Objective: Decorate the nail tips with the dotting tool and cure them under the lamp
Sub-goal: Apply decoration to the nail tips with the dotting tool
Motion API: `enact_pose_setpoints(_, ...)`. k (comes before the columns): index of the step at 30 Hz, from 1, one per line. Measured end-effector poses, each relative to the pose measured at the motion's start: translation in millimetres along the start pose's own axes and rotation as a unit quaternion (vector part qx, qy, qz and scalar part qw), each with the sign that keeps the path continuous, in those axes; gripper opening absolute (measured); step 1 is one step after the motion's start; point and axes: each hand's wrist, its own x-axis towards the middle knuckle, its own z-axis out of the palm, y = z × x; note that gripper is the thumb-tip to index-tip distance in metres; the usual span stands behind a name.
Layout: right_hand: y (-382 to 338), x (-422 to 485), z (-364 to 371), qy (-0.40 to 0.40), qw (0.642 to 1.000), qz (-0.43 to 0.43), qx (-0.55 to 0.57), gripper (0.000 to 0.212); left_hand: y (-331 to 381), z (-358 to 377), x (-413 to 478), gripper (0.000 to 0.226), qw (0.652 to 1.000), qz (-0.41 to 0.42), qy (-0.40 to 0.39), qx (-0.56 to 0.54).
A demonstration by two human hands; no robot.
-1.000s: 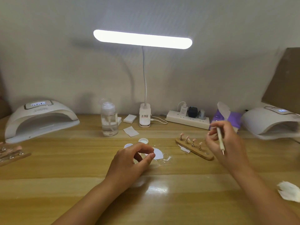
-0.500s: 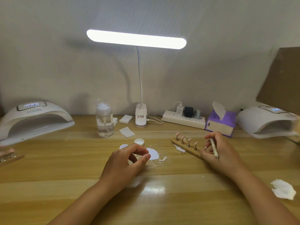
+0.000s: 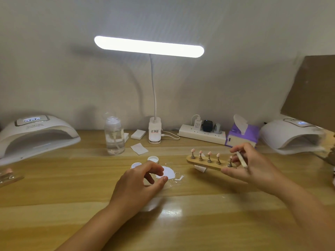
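Half a second ago the wooden stand (image 3: 204,162) lay flat on the table (image 3: 72,178); now our right hand (image 3: 253,169) grips its right end and holds it up off the wood, roughly level, its five nail tips (image 3: 209,153) upright in a row. The same hand has the dotting tool (image 3: 242,159) tucked between its fingers, tip pointing down. We take this to mean the dotting is done for this set and curing comes next.

Our left hand (image 3: 137,185) hovers loosely curled by the white paint patch (image 3: 168,172), with nothing visible between thumb and finger.

The right curing lamp (image 3: 290,136) is the closer of the two, its mouth facing us, and bare table runs towards it. The tissue box (image 3: 243,134) stands just beyond our right hand, so the far side is tight. The left curing lamp (image 3: 36,134) is well apart, across the paint and the small pots (image 3: 153,159)
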Motion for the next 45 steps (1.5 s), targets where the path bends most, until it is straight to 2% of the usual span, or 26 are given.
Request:
enact_pose_setpoints(3,-4.4,-22.6,-1.0,-0.041,0.997,-0.042,0.053,0.061,1.8,0.1,-1.2,0.031,1.000,0.006,-0.025,0.014)
enact_pose_setpoints(5,-3.7,-35.5,7.5,-0.094,0.992,-0.049,0.073,0.061,3.6,-0.3,-1.6,0.051,0.997,0.009,-0.069,0.023)
enact_pose_setpoints(7,-0.7,-42.2,21.6,-0.117,0.989,-0.050,0.069,0.057,5.5,-0.4,-2.4,0.058,0.993,0.013,-0.117,0.032)
enact_pose_setpoints(9,1.0,-44.6,34.6,-0.106,0.991,-0.059,0.056,0.054,7.3,0.3,-4.3,0.047,0.990,0.022,-0.139,0.027)
enact_pose_setpoints(12,1.5,-43.7,45.8,-0.097,0.992,-0.080,0.030,0.054,9.7,0.3,-6.6,0.024,0.992,0.047,-0.115,0.034)
enact_pose_setpoints(14,2.8,-42.5,46.4,-0.118,0.990,-0.075,0.028,0.058,10.7,-0.5,-6.3,0.016,0.993,0.049,-0.103,0.026)
enact_pose_setpoints(18,9.3,-32.9,26.1,-0.182,0.976,-0.025,0.116,0.066,9.8,1.0,-5.9,0.012,0.994,0.047,-0.100,0.017)
enact_pose_setpoints(20,13.3,-17.4,12.8,-0.142,0.979,-0.015,0.145,0.049,8.0,3.3,-5.1,0.010,0.994,0.046,-0.099,0.011)
enact_pose_setpoints(22,13.1,3.8,5.2,-0.055,0.988,0.004,0.144,0.025,6.3,4.8,-4.6,0.009,0.994,0.046,-0.100,0.008)
enact_pose_setpoints(24,10.0,24.1,6.8,0.019,0.998,0.018,0.066,0.006,5.0,5.6,-4.2,0.008,0.994,0.049,-0.099,0.008)
enact_pose_setpoints(25,7.6,34.1,10.3,0.034,0.999,0.011,-0.020,0.004,4.4,5.8,-4.3,0.008,0.994,0.050,-0.098,0.008)
enact_pose_setpoints(27,1.2,50.2,23.3,0.026,0.975,-0.010,-0.219,0.012,3.6,6.4,-4.1,0.010,0.994,0.050,-0.096,0.006)
enact_pose_setpoints(29,-7.5,61.5,38.3,0.014,0.947,-0.027,-0.320,0.018,3.2,6.9,-4.0,0.010,0.995,0.048,-0.092,-0.001)
enact_pose_setpoints(33,-23.3,77.8,55.3,-0.047,0.925,-0.030,-0.375,0.019,3.8,7.3,-3.9,0.011,0.995,0.046,-0.089,-0.009)
enact_pose_setpoints(38,-41.1,81.7,54.4,-0.092,0.932,-0.070,-0.343,0.016,3.4,7.9,-3.7,0.016,0.995,0.045,-0.088,-0.010)
enact_pose_setpoints(41,-38.6,70.8,52.2,-0.175,0.916,-0.081,-0.351,0.018,2.8,8.0,-3.8,0.017,0.995,0.050,-0.087,-0.012)
enact_pose_setpoints(43,-30.3,62.2,52.2,-0.176,0.918,-0.097,-0.341,0.018,2.3,8.2,-3.3,0.016,0.995,0.053,-0.086,-0.011)
enact_pose_setpoints(45,-21.8,55.3,51.6,-0.137,0.927,-0.131,-0.323,0.011,1.9,8.2,-2.9,0.014,0.995,0.054,-0.086,-0.015)
